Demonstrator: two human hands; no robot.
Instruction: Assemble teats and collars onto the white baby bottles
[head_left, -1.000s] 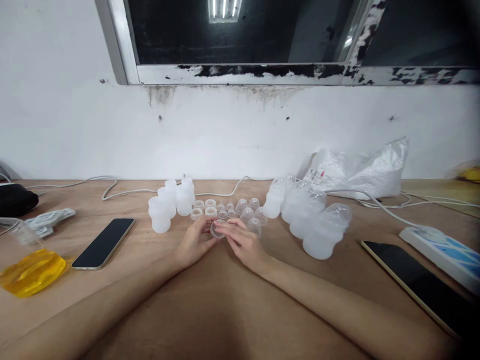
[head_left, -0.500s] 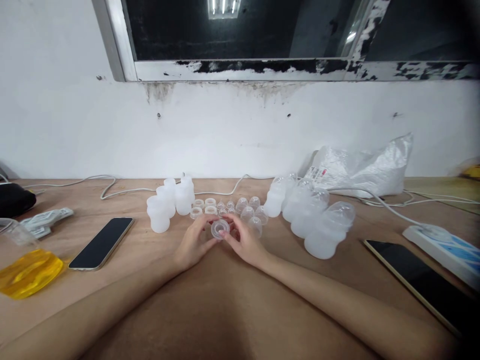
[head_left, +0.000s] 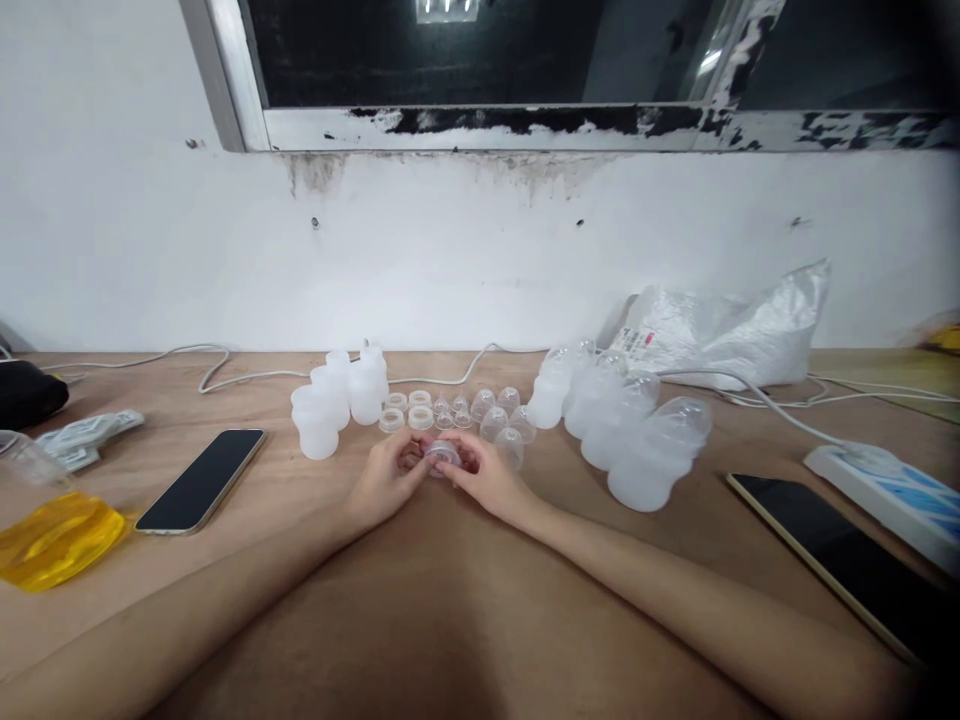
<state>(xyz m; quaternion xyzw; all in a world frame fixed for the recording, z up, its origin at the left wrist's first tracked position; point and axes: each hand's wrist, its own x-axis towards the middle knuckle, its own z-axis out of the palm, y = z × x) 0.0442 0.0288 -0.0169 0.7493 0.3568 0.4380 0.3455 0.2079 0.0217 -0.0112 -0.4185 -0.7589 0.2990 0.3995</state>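
Note:
A translucent baby bottle collar ring [head_left: 442,456] is held between both hands, just above the table; a nipple seems to sit in it, though fingers hide part of it. My left hand [head_left: 384,482] is closed around its left side, thumb at the near edge. My right hand [head_left: 489,478] grips the right side with thumb and fingers. Just behind the hands lie several loose collar rings [head_left: 420,418], clear nipples [head_left: 460,410] and clear domed caps [head_left: 495,422]. White uncapped bottles [head_left: 319,430] stand to the left of these parts.
Several bottles with domed caps [head_left: 641,470] stand at right, before a white plastic bag [head_left: 720,335]. Phones lie left [head_left: 202,482] and right [head_left: 817,560], beside a power strip [head_left: 885,500]. A clear cup of yellow liquid [head_left: 60,540] stands far left. A cable [head_left: 480,370] runs along the wall.
The collar ring has tipped from facing me to a flatter, more edge-on angle. My left thumb has come up onto its near edge, and both hands have closed in around it.

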